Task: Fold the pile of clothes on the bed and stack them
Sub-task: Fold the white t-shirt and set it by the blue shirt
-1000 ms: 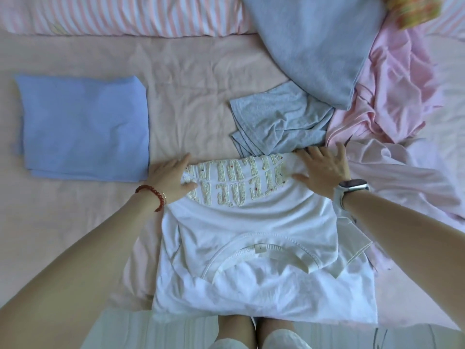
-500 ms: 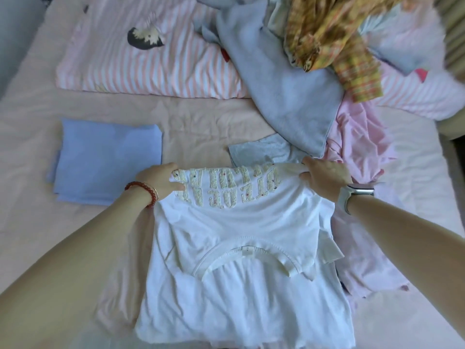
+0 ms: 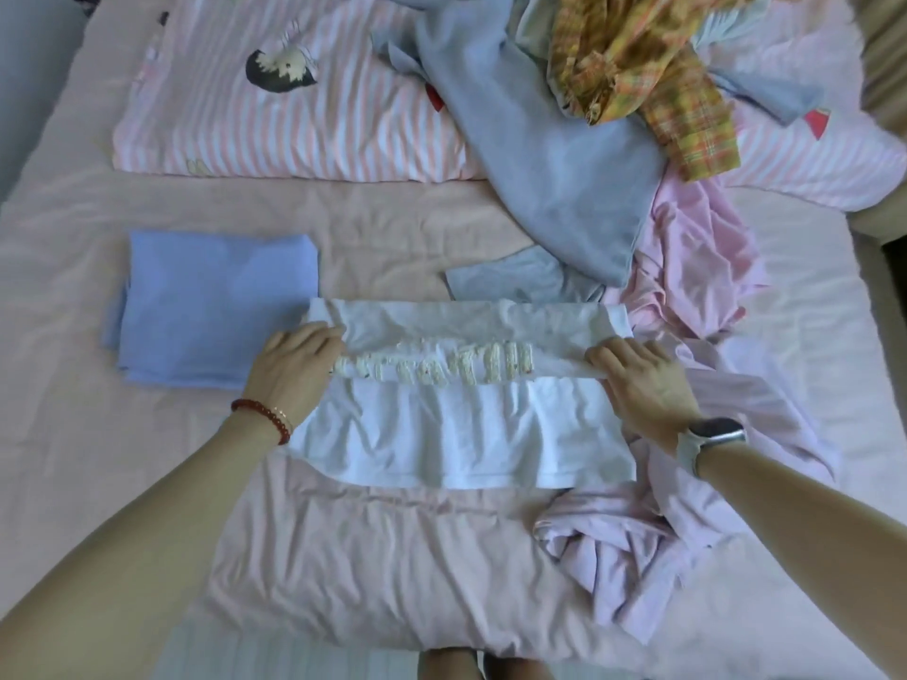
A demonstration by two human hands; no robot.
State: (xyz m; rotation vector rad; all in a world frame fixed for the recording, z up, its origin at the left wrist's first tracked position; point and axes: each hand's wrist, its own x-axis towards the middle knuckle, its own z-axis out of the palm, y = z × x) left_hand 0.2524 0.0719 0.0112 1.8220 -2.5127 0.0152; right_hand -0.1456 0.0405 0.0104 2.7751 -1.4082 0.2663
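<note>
White T-shirt (image 3: 456, 424), soft and limp, lies mid-bed beside the folded blue garment (image 3: 216, 306); my left hand (image 3: 294, 370) and right hand (image 3: 643, 380) each pinch a fold end, the best hold.

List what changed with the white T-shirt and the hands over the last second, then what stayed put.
The white T-shirt went from lying long toward the person to a shorter band: its near part, collar included, was folded away. The left hand and right hand, earlier flat on it, now grip the lettered fold at its two ends. The folded blue garment and the unfolded pile stayed put.
</note>
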